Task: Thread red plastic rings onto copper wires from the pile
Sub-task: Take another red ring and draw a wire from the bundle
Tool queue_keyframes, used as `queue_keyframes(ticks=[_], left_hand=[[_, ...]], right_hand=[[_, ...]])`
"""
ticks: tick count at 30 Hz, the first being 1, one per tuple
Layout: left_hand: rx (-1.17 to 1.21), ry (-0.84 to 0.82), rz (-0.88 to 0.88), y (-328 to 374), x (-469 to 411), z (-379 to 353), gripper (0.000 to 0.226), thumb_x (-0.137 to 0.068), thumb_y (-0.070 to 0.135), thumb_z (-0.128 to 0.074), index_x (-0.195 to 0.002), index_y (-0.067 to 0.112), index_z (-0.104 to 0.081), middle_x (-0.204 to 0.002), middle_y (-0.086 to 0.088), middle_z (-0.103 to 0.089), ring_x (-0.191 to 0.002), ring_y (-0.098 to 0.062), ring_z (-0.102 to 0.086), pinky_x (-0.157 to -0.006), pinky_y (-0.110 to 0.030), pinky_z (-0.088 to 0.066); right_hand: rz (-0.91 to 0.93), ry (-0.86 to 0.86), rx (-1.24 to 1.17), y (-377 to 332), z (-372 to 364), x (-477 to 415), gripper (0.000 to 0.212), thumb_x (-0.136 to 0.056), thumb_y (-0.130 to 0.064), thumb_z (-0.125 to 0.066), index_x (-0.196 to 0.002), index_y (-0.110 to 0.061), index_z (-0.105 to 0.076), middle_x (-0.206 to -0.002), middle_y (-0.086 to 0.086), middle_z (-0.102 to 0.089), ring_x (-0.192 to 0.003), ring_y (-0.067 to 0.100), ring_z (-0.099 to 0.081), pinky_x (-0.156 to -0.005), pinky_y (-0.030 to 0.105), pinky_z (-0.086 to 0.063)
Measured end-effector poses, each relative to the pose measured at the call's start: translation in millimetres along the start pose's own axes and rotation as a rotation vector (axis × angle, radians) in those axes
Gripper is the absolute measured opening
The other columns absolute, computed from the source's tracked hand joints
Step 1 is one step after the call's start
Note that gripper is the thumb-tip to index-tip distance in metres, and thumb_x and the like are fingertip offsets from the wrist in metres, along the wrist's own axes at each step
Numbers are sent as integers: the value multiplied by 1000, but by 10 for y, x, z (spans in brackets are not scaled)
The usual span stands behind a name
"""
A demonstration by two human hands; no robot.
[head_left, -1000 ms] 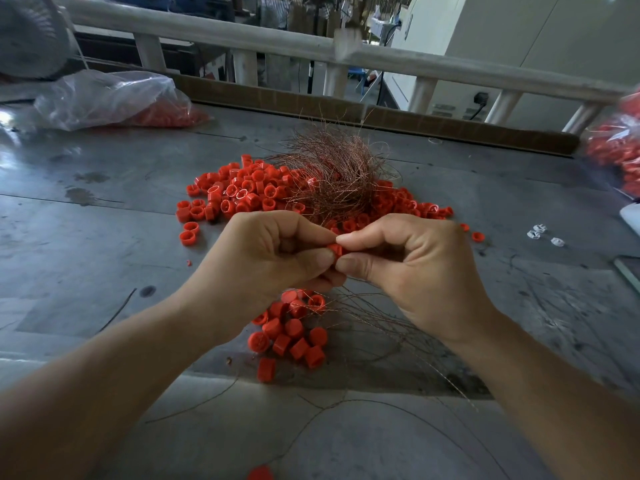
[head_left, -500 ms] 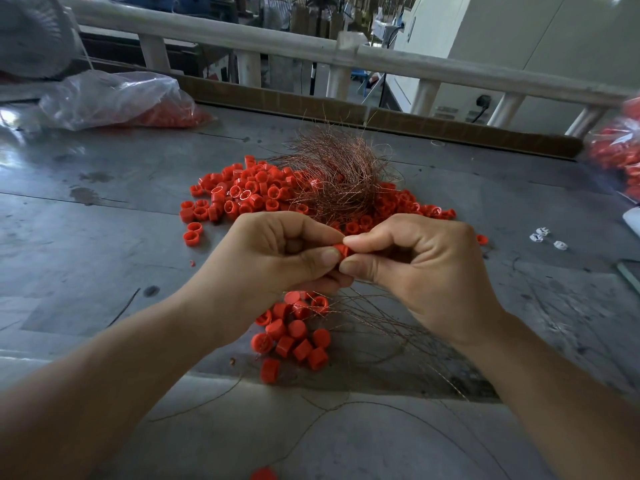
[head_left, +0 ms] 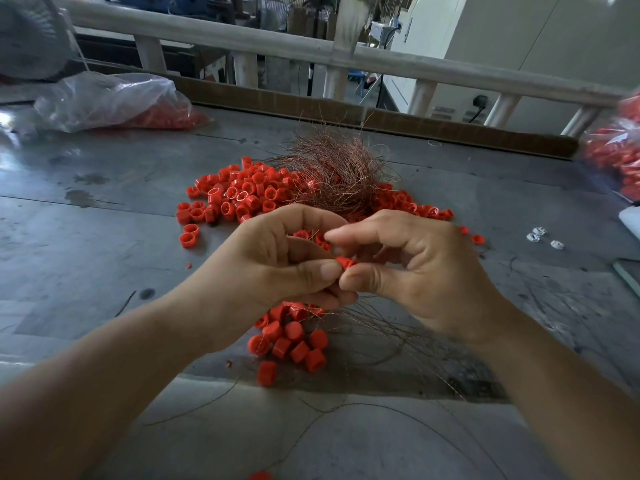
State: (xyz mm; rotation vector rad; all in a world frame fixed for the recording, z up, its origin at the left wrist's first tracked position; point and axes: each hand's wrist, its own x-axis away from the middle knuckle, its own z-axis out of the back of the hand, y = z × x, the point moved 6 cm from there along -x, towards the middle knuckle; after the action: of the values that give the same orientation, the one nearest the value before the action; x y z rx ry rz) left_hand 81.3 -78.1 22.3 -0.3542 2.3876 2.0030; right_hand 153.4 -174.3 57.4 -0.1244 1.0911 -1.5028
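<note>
One small red plastic ring [head_left: 344, 262], pinched between left hand [head_left: 277, 265] and right hand [head_left: 422, 271] above grey metal counter [head_left: 104, 258]. Red ring pile [head_left: 242, 192] and tangled copper wires [head_left: 339, 174] behind; wired ring cluster [head_left: 291, 337] near front edge.

Wire tangle [head_left: 337, 178], copper, on grey table [head_left: 104, 237]. Loose rings [head_left: 239, 195], red: heaped left and right of tangle. Left hand [head_left: 277, 261], right hand [head_left: 415, 271]: in front of tangle, pinching one red ring [head_left: 344, 262] between thumbs. Ring cluster [head_left: 291, 341] on wires: near side of tangle, under hands. Plastic bag [head_left: 114, 102]: far left of tangle.
</note>
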Motion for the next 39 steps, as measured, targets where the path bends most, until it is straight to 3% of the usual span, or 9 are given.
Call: queue_keyframes(ticks=[2, 5, 9, 12, 18, 22, 28, 34, 39], left_hand=[[38, -9, 12, -10, 5, 1, 34, -59, 14, -71, -92, 21, -67, -72, -13, -69, -65, -23, -70, -55, -21, -54], [35, -14, 9, -11, 8, -9, 41, -67, 14, -69, -106, 15, -57, -71, -12, -69, -66, -22, -70, -56, -21, -54], [-84, -7, -88, 52, 18, -63, 51, -69, 26, -74, -114, 18, -51, -75, -10, -71, -70, -22, -70, -60, -22, -54], [-196, 40, -158, 65, 34, -92, 54, -65, 25, -72, -114, 26, -48, -72, -6, -70, -66, -15, -69, -59, -21, -53], [-187, 20, -215, 70, 72, -148, 55, -71, 22, -64, -121, 26, -42, -70, -6, -70, -63, -13, -69, -58, -22, -54], [-171, 22, -195, 61, 72, -147, 55, -70, 21, -64, -121, 26, -43, -71, -7, -69, -63, -15, -69, -59, -23, -54], [-134, 48, -137, 70, 30, -95, 52, -68, 16, -67, -117, 22, -49, -72, -6, -69, -68, -20, -68, -62, -24, -54], [7, 123, -88, 110, -1, 38, 29, -61, 23, -68, -90, 20, -71, -74, -11, -70, -61, -21, -68, -51, -24, -53], [107, 206, -119, 158, -18, 170, 24, -71, 12, -57, -94, 12, -64, -74, -10, -71, -61, -19, -68, -51, -26, -55]], right_hand=[[2, -78, 25, -1, -24, -8, 25, -73, -27, -65, -98, -27, -62, -89, -8, -62, -83, 6, -60, -70, 23, -51], [37, -116, 100, -25, -59, -5, 14, -81, -33, -60, -90, -22, -61, -87, -10, -56, -82, 4, -56, -68, 17, -47], [62, -72, 200, -31, -86, 7, 34, -84, -41, -48, -86, -9, -60, -85, -5, -53, -76, 7, -52, -66, 20, -46], [44, -54, 249, -4, -106, 26, 23, -92, -27, -50, -86, -7, -60, -86, -5, -52, -76, 6, -52, -67, 20, -46], [45, 1, 245, -52, -105, 53, 5, -82, -10, -56, -79, -9, -61, -83, -10, -52, -75, 4, -52, -66, 20, -46], [46, -3, 258, -49, -114, 54, 5, -82, -11, -57, -80, -10, -61, -82, -11, -51, -76, 5, -52, -66, 22, -47], [49, 68, 124, -11, -63, 43, 8, -81, -19, -64, -87, -13, -63, -87, -9, -56, -82, 2, -56, -70, 13, -48], [-26, 61, -4, 31, -79, 52, 39, -68, -33, -73, -102, -31, -54, -89, -12, -65, -84, -1, -62, -75, 13, -48], [-84, 72, -3, 90, -58, 39, 16, -78, -23, -65, -91, -31, -60, -75, -16, -63, -72, -3, -62, -67, 11, -48]])
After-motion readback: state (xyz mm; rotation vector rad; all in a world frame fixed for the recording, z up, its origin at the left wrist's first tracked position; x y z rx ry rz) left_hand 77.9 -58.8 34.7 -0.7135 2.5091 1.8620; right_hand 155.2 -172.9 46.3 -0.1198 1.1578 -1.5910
